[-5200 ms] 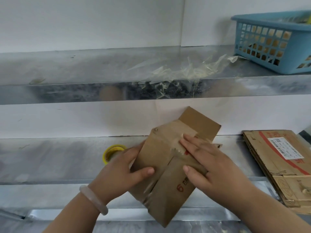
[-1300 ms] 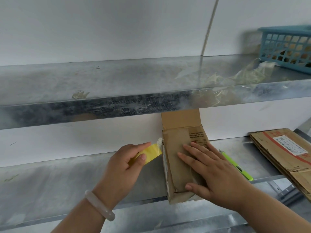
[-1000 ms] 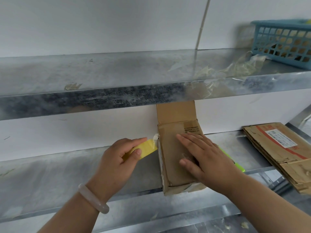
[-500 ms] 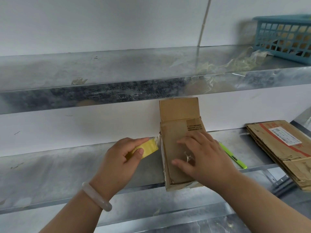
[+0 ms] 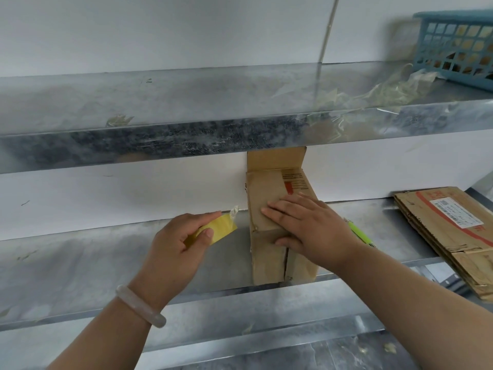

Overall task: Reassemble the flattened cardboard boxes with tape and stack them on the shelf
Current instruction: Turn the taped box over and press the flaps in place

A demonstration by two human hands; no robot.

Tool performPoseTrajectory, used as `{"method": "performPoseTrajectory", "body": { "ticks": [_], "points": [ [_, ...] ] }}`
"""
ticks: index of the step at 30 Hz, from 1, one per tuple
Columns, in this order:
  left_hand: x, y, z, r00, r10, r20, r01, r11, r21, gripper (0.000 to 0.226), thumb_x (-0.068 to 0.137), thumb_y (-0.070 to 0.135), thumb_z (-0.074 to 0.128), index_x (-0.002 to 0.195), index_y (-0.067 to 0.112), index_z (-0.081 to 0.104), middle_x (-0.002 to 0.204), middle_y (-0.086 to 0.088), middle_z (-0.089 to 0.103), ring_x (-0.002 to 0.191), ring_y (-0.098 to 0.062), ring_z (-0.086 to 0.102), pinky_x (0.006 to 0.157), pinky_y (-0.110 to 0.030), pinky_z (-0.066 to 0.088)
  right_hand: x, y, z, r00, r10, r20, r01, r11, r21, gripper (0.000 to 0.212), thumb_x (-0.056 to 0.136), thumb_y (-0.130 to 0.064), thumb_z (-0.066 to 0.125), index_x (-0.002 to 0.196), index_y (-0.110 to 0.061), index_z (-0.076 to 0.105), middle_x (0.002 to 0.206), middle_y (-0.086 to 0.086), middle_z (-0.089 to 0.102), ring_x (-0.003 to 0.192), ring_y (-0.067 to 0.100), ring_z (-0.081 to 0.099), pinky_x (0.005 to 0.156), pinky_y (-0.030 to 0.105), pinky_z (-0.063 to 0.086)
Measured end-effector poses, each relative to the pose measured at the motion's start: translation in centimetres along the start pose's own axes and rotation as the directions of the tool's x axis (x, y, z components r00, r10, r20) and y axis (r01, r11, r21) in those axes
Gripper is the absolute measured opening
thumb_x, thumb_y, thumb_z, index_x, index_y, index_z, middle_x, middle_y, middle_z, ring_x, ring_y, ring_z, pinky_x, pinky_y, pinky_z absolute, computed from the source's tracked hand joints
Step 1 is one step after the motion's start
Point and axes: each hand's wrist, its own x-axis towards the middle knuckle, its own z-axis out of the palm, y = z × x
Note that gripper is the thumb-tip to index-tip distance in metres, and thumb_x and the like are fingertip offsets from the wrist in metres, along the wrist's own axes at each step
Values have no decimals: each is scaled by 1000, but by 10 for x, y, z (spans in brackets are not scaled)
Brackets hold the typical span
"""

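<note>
Small cardboard box [image 5: 268, 260] stands on middle shelf [image 5: 80, 252], front at shelf edge, one rear flap upright against white wall. Right hand [image 5: 306, 225] lies flat on box top, fingers straight and pressing, thumb down the near face. Left hand [image 5: 176, 244] just left of box, apart from it, pinching yellow tape roll [image 5: 221, 229]; loose clear tape end sticks up from roll. Pale bracelet [image 5: 138, 305] on left wrist. Box top: dark print, red mark, unreadable. Green pen [image 5: 360, 233] right of box. Flattened boxes [image 5: 453, 236] far right: white barcode label, red stripe, text illegible. Blue basket [image 5: 458, 49] on upper shelf
</note>
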Motion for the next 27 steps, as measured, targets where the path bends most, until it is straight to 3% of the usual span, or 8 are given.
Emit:
{"method": "performPoseTrajectory", "body": {
  "ticks": [3,6,8,11,15,21,27],
  "points": [
    [0,-1,3,1000,-6,20,6,1000,-5,33,86,30,51,114,43,62,98,25,61,94,0,55,74,-2,34,-3,1,17,999,-25,-35,24,999,-37,61,91,-54,49,146,-28,42,146,-3,49,133,22,46,115,43,32],
    [-2,-1,5,1000,7,30,-6,1000,-13,31,85,41,49,113,48,60,106,24,61,100,2,55,80,-4,36,-8,5,19,996,-61,-70,54,994,-94,73,87,-61,55,149,-26,38,153,4,39,138,26,39,116,48,29],
    [-3,0,5,999,13,34,-12,1000,-8,33,82,46,45,112,50,58,108,25,60,100,3,55,79,-3,36,-14,5,18,988,-36,-152,27,998,-61,80,83,-64,60,147,-20,41,148,9,42,133,29,42,111,50,38],
    [-3,-1,6,999,1,43,-1,1000,-12,33,82,47,44,112,53,57,107,23,61,100,1,55,79,-5,38,-26,2,22,959,53,-278,-40,998,53,70,82,-64,61,130,-12,54,128,9,53,120,29,53,100,47,49],
    [-2,-1,9,998,-9,58,9,1000,-2,31,85,41,48,112,54,57,106,22,61,100,-1,55,78,-7,39,-27,0,24,970,107,-216,-94,993,67,70,84,-64,53,131,-13,55,128,7,53,121,29,52,103,46,48],
    [-1,1,15,998,1,56,-1,1000,1,34,81,49,43,111,54,57,99,20,60,94,-4,56,72,-5,36,-29,1,20,985,140,-105,-149,986,-81,81,83,-70,43,145,-18,44,132,3,51,119,25,48,103,43,44],
    [-2,8,15,998,20,65,-21,1000,13,34,80,50,41,110,54,57,97,18,59,92,-3,55,70,-5,36,-31,-8,4,970,201,-137,-194,979,64,67,90,-63,40,143,-23,47,129,-2,54,120,21,50,101,38,44]
  ]
}}
